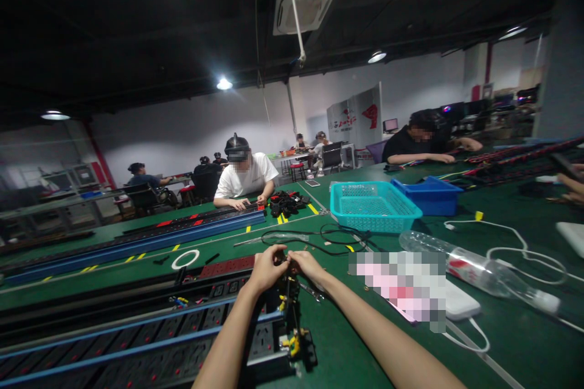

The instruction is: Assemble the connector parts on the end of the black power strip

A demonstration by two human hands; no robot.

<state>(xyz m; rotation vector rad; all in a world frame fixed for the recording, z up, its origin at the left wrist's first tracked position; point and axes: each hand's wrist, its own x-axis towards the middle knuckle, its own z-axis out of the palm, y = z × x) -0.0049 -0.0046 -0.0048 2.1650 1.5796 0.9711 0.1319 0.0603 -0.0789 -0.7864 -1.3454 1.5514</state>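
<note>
My left hand [269, 268] and my right hand [306, 266] meet at the far end of long black socket strips [168, 322], fingertips pinched together. What they pinch is too small and dark to make out. Below them, yellow connectors [294, 345] and wires stick out at the strips' right ends. A metal tool [312, 292] lies on the green table just under my right hand. A dark red strip [228, 265] lies to the left of my left hand.
A teal basket [374, 222] and a blue bin [429, 194] stand beyond my hands. To the right lie a plastic bottle [479, 267], a white power bank [456, 299] and cables. People sit across the table, near blue rails [137, 255] and a black parts pile [287, 203].
</note>
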